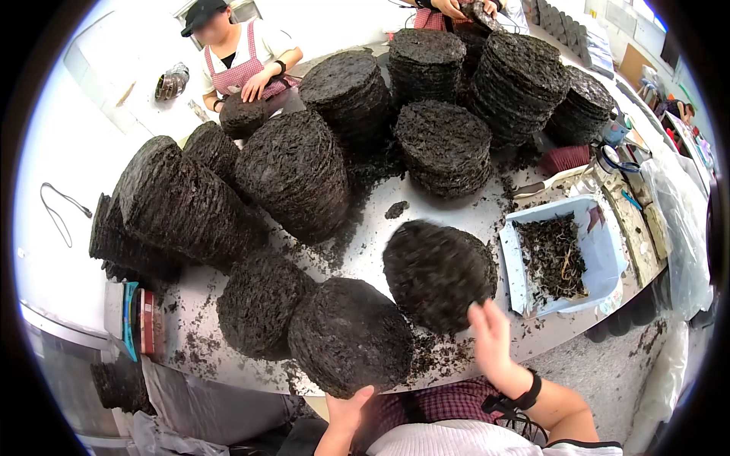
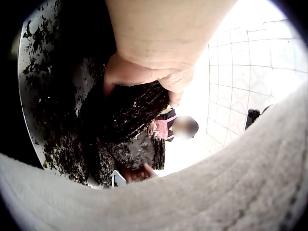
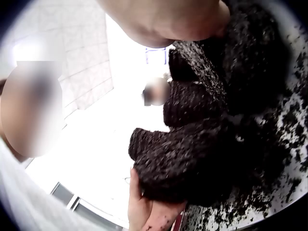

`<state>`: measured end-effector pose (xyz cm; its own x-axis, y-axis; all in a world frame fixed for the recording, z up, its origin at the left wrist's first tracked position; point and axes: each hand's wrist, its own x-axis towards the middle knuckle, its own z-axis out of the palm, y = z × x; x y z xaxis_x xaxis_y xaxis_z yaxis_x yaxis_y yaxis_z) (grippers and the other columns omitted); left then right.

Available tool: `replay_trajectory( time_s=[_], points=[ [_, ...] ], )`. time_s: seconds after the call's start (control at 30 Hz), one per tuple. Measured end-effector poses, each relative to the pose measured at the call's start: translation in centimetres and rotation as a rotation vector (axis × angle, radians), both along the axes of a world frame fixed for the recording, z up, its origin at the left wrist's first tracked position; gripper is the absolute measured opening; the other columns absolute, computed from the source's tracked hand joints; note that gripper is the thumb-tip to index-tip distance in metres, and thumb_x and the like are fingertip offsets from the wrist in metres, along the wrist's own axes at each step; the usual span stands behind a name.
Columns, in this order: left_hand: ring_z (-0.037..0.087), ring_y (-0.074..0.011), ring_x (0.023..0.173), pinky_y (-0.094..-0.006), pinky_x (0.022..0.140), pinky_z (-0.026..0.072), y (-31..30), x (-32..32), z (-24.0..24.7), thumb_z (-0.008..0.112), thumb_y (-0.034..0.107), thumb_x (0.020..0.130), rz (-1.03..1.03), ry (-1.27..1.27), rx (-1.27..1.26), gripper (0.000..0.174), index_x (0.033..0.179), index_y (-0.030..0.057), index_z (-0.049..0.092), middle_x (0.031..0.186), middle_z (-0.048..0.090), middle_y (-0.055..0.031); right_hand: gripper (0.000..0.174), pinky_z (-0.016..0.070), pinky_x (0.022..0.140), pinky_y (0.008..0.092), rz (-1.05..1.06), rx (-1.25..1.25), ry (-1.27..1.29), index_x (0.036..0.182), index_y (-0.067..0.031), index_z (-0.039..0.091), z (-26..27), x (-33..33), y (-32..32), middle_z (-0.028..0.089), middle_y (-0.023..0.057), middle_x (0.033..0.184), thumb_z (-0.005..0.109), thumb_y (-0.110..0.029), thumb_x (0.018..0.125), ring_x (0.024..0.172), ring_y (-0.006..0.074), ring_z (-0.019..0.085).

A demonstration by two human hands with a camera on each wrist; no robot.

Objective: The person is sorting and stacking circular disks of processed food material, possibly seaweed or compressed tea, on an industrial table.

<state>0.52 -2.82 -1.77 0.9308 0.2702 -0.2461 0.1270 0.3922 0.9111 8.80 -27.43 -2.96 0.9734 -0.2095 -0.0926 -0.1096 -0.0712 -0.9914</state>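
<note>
Dark, round discs that look like dried seaweed stand in stacks on the table. My right hand (image 1: 494, 346) pinches the near edge of one disc (image 1: 433, 277), blurred and tilted over another round pile (image 1: 488, 262). My left hand (image 1: 348, 412) grips the near side of the front stack (image 1: 350, 334), thumb along its edge. In the right wrist view, that left hand (image 3: 151, 211) shows at the stack's (image 3: 168, 168) lower end. The left wrist view shows its thumb and fingers to either side of the stack (image 2: 134, 108). Another stack (image 1: 262, 304) stands right beside it.
Taller stacks (image 1: 293, 175) crowd the left and back. A blue bin (image 1: 604, 266) with scraps stands at right, near a brush (image 1: 564, 159). Crumbs litter the white table (image 1: 372, 247). Across it, one person (image 1: 247, 64) touches a stack; another person's hands (image 1: 456, 7) work at the back.
</note>
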Motion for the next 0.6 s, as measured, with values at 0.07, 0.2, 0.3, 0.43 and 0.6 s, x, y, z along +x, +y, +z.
replay_trajectory(
  time_s=[0.07, 0.2, 0.3, 0.43, 0.6],
  points=[
    [0.056, -0.0223, 0.107, -0.0364, 0.097, 0.0438, 0.0, -0.1, -0.5, 0.079, 0.001, 0.069, -0.01, -0.008, 0.006, 0.066, 0.126, -0.0023, 0.046, 0.118, 0.057, -0.0101, 0.036, 0.0407, 0.093, 0.0318, -0.22, 0.105, -0.127, 0.124, 0.0032, 0.049, -1.8, 1.6, -0.6, 0.056, 0.0119, 0.116, 0.058, -0.009, 0.091, 0.108, 0.0166, 0.05],
    [0.055, -0.0208, 0.107, -0.0355, 0.097, 0.0439, -0.4, -0.1, -0.9, 0.08, 0.001, 0.069, -0.002, 0.003, 0.053, 0.066, 0.126, -0.0021, 0.047, 0.119, 0.057, -0.0096, 0.052, 0.0288, 0.109, 0.0446, 0.009, -0.332, -0.304, 0.127, -0.0004, 0.047, 1.0, -0.2, 0.2, 0.042, 0.0168, 0.135, 0.068, -0.015, 0.082, 0.129, 0.0325, 0.036],
    [0.055, -0.0199, 0.107, -0.0341, 0.096, 0.0439, -1.1, 0.3, -0.8, 0.081, 0.002, 0.069, -0.054, 0.014, 0.094, 0.065, 0.125, -0.002, 0.047, 0.119, 0.056, -0.0095, 0.062, 0.0284, 0.108, 0.0503, 0.614, -0.436, -0.423, 0.125, -0.0055, 0.051, 3.5, -1.9, 3.6, 0.042, 0.0169, 0.136, 0.078, -0.031, 0.074, 0.129, 0.0361, 0.036],
    [0.054, -0.0205, 0.11, -0.0348, 0.097, 0.0442, -0.9, 0.5, -0.8, 0.078, -0.001, 0.071, -0.139, -0.023, 0.114, 0.067, 0.128, -0.002, 0.042, 0.121, 0.054, -0.0106, 0.047, 0.0223, 0.112, 0.0561, 0.768, -0.494, -0.409, 0.108, -0.0083, 0.056, 3.2, -1.6, 5.8, 0.04, 0.0139, 0.139, 0.078, -0.024, 0.07, 0.137, 0.0387, 0.025],
    [0.054, -0.0225, 0.113, -0.0373, 0.1, 0.0437, 1.1, 0.1, -0.8, 0.075, -0.006, 0.072, -0.22, 0.035, 0.022, 0.074, 0.134, -0.0008, 0.033, 0.125, 0.051, -0.0119, 0.042, 0.0252, 0.113, 0.0495, 0.92, -0.141, -0.33, 0.108, -0.0077, 0.056, 3.0, 0.2, 4.7, 0.036, 0.0133, 0.143, 0.078, -0.015, 0.073, 0.14, 0.0382, 0.021]
  ],
)
